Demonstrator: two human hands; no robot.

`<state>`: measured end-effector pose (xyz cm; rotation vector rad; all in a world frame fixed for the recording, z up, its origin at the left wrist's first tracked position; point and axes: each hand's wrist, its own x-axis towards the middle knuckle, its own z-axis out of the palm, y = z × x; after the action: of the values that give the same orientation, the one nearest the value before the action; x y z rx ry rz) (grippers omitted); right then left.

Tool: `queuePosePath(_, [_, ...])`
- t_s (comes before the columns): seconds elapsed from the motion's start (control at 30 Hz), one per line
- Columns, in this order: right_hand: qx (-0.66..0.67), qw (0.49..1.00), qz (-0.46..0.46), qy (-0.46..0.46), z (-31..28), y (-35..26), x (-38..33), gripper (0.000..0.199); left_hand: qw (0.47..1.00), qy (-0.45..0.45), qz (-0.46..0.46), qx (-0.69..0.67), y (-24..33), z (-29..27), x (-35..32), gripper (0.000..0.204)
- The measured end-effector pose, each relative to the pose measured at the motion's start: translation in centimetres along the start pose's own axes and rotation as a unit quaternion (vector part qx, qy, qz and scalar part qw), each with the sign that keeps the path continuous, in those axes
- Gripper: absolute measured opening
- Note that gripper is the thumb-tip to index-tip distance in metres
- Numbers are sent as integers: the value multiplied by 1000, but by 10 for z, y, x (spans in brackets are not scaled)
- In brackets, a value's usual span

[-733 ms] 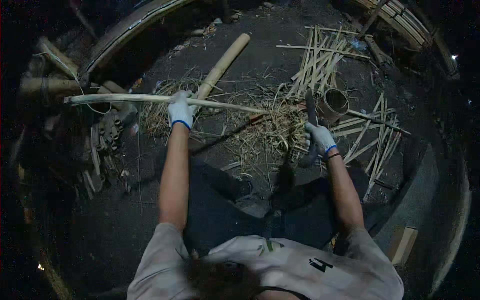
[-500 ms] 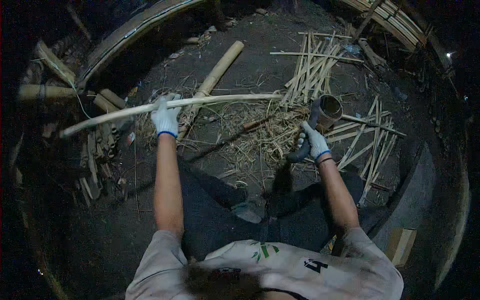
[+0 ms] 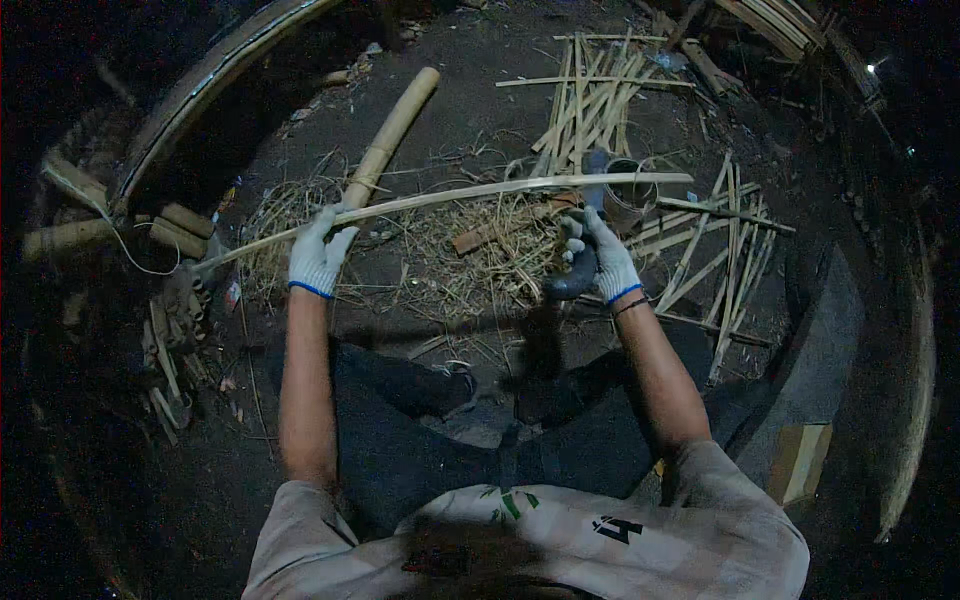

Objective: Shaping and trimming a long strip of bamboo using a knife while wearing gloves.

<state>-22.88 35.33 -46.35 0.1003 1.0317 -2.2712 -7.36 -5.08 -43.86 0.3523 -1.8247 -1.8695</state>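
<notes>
Here I am on the head camera, and the left hand [image 3: 315, 258] has its fingers closed around a long pale strip [image 3: 500, 188]. A short tail pokes out left of those fingers; the longer run goes right, bowing gently, past the tips of the other hand. The right hand [image 3: 610, 262] has its fingers wrapped on a dark tool [image 3: 570, 288], probably a knife, its curved end below the grip and its straight part standing beyond the fingertips. The strip crosses in front of that straight part; whether they touch, I cannot tell.

So, handling: I'd want the left grip firm but not crushing, strip flat so it doesn't roll, and the long free end supported because it can whip. Tool angle shallow and steady, edge kept away from the left fingers; I can't make out which side is sharp.

Mind the clutter too! A round tube [image 3: 628, 212] stands just beside the right fingers, close under the strip's far end. Loose shavings [image 3: 510, 262] spread between the hands, a thick pole [image 3: 395, 130] lies beyond the left fingers, and a heap of strips [image 3: 585, 110] lies beyond the right ones.
</notes>
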Motion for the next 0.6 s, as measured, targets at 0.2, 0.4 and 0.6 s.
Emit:
queuePosePath(0.2, [13, 997, -72, -39, 16, -6, -16, 25, 985, -29, 44, 166, 7, 27, -12, 24])
queuePosePath(0.4, [23, 998, -43, 30, -20, -11, 4, 24, 991, -16, -85, -99, 4, 25, -7, 24])
queuePosePath(0.6, [75, 991, -96, 47, -9, -15, -6, 18, 978, 36, -143, -149, 30, 42, -12, 21])
